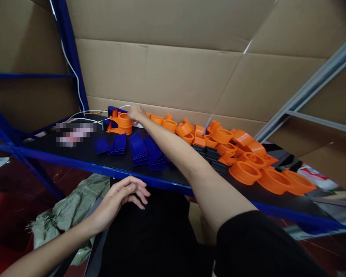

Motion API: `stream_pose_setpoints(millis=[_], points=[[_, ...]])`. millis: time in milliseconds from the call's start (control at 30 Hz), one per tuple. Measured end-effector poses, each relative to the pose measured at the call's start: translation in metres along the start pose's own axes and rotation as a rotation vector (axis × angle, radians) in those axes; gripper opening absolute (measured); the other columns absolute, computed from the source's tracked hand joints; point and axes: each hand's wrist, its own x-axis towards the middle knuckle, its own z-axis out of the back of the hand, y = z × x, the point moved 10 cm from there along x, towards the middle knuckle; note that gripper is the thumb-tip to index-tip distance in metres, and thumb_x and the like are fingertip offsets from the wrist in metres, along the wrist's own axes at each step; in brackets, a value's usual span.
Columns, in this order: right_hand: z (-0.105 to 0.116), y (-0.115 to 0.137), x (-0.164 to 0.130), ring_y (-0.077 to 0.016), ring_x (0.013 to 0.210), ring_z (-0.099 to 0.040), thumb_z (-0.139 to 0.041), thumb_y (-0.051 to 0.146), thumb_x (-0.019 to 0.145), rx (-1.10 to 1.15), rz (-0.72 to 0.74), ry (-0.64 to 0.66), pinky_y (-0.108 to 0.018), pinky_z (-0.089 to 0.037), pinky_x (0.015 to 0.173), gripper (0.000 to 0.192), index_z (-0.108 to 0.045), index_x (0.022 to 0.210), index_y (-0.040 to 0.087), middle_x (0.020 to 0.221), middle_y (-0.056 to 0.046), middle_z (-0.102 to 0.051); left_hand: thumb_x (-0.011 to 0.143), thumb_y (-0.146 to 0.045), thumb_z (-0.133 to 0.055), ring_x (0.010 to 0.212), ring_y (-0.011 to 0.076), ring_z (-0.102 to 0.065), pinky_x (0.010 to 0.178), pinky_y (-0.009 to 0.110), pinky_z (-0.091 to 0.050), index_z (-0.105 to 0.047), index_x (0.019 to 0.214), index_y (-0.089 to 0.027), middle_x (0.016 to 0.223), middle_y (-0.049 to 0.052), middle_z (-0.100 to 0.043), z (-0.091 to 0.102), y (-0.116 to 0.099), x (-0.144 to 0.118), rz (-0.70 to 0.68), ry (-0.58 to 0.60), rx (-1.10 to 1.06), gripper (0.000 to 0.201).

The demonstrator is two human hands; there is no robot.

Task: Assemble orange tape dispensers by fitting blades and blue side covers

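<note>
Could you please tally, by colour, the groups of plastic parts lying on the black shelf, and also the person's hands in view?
Orange ring parts: 1 long heap
Blue flat pieces: 4 stacks
Black ridged pieces: 1 cluster
Hands: 2, right hand at an orange part, left hand open
Total: 6 groups, 2 hands

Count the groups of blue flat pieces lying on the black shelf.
4: a single piece at the far left, a small stack beside it, a taller stack in the middle, and a stack against the outstretched right arm, which may hide more.
</note>
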Motion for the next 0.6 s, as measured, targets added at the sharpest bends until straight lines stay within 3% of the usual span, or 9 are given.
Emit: stream_pose_setpoints(millis=[267,400,500,600], points=[[0.013,0.012,-0.018,-0.0308,0.117,-0.061,-0.06,0.04,0.094,-0.192,0.049,-0.166,-0.041,-0.05,0.093,0.043,-0.065,0.125,0.011,0.127,-0.02,-0.065,0.098,-0.03,-0.052,0.087,0.0244,-0.067,0.078,0.041,-0.055,-0.068,0.107,-0.014,0.101,0.014,-0.071,0.0,0.006,-0.001,0.03,0.003,0.023,0.025],[0.033,0.023,-0.036,-0.0341,0.12,-0.059,-0.055,0.037,0.096,-0.253,0.121,-0.211,-0.045,-0.047,0.097,0.043,-0.065,0.124,0.006,0.134,-0.025,-0.058,0.098,-0.031,-0.051,0.084,0.0238,-0.068,0.078,0.04,-0.055,-0.068,0.107,-0.014,0.1,0.013,-0.072,-0.001,0.007,-0.002,0.041,0.013,0.038,0.025],[0.057,0.025,-0.061,-0.0344,0.119,-0.059,-0.056,0.031,0.094,-0.278,0.189,-0.222,-0.045,-0.044,0.099,0.036,-0.068,0.119,0.008,0.13,-0.023,-0.062,0.098,-0.032,-0.052,0.083,0.0237,-0.069,0.078,0.04,-0.055,-0.068,0.107,-0.014,0.099,0.013,-0.072,0.0,0.01,-0.002,0.065,0.027,0.049,0.026],[0.082,0.015,-0.103,-0.0284,0.106,-0.064,-0.055,0.033,0.094,-0.277,0.279,-0.183,-0.039,-0.046,0.092,0.032,-0.072,0.113,0.014,0.117,-0.015,-0.07,0.098,-0.033,-0.054,0.082,0.0232,-0.069,0.078,0.039,-0.055,-0.069,0.106,-0.014,0.098,0.012,-0.072,0.001,0.014,-0.002,0.09,0.035,0.058,0.026]])
